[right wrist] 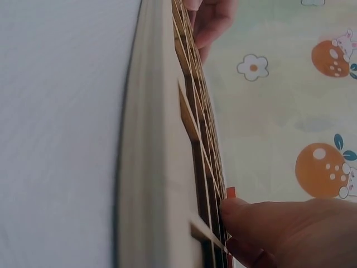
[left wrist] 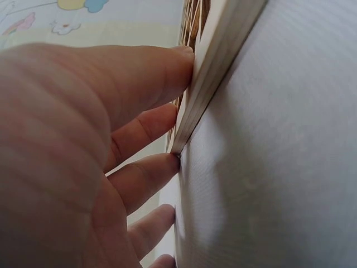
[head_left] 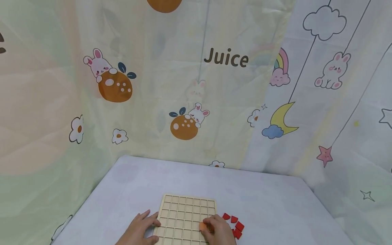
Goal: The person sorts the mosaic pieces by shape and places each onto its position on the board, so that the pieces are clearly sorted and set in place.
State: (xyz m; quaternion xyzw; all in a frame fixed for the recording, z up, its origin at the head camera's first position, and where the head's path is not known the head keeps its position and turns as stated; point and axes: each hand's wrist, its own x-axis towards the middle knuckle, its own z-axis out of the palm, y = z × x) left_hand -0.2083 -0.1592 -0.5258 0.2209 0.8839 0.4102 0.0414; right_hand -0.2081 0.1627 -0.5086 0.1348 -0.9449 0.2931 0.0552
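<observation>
A pale wooden grid board with raised dividers lies on the white table. My right hand is over its right side, pinching a small orange tile between thumb and fingers, close over the grid cells. In the right wrist view the thumb presses near the thin orange edge of the tile. My left hand rests at the board's left edge with fingers spread. In the left wrist view the thumb and nearest fingertips touch the board's side, while the other fingers extend past it.
Several red pieces, some square and some with a rounded side, lie on the table just right of the board, partly hidden by my right hand. A printed curtain with rabbits and oranges hangs behind the table and at both sides.
</observation>
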